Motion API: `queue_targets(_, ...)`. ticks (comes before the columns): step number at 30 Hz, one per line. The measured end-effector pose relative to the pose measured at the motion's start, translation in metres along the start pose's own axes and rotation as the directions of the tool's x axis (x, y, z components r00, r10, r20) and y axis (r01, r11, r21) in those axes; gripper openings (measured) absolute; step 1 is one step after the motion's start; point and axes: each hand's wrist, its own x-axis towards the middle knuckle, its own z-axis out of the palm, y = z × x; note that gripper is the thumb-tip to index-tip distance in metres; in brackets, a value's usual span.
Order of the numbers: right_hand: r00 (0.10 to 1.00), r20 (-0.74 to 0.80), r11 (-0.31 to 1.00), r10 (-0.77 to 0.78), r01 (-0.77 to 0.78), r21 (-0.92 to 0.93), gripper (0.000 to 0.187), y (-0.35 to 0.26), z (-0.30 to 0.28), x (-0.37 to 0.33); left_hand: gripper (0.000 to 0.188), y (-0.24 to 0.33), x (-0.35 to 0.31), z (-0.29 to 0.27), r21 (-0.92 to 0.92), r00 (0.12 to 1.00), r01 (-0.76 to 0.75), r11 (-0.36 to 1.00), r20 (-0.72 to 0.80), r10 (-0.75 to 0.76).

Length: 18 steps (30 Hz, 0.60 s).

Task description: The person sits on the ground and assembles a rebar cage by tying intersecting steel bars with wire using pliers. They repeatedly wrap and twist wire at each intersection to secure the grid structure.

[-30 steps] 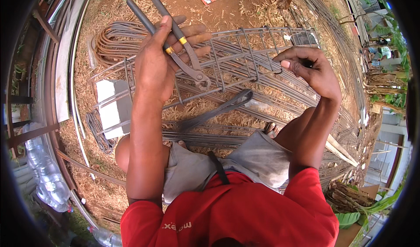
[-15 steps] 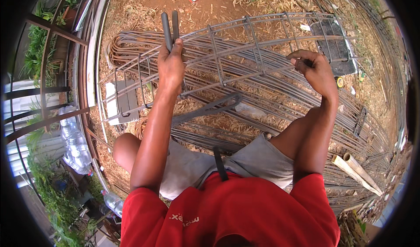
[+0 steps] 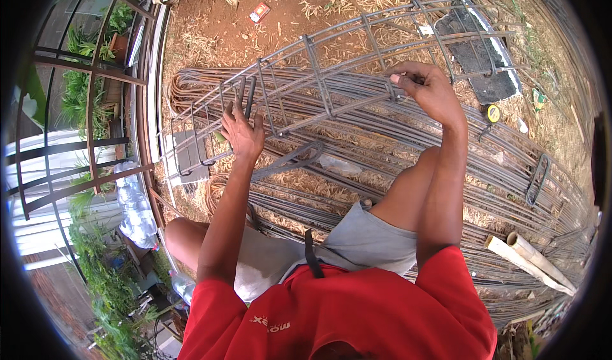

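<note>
Two hands we should steady at the rebar cage (image 3: 318, 76): left hand (image 3: 244, 133), fingers apart beside plier handles (image 3: 251, 97), ten o'clock; right hand (image 3: 430, 92), fingertips together, two o'clock.

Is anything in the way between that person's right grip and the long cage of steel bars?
Nothing visible stands between the right grip and the steel cage: its curled fingers are close by the bars, though touching or not is unclear.

Matt metal rod cage (image 3: 320, 78), soft-looking cloth shorts (image 3: 376, 240)
</note>
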Motion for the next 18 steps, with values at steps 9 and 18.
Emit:
queue_targets(9, 0.983, 0.173, 0.997, -0.059, 0.067, -0.036, 0.027, 0.010, -0.003, 0.011, 0.052, 0.145, -0.006, -0.086, -0.719, 0.717, 0.319, 0.618, 0.610, 0.339)
queue_targets(18, 0.946, 0.283, 0.986, -0.161, 0.165, 0.008, 0.026, 0.017, -0.012, 0.011, 0.038, 0.159, -0.009, -0.110, -0.652, 0.519, 0.433, 0.623, 0.745, 0.418)
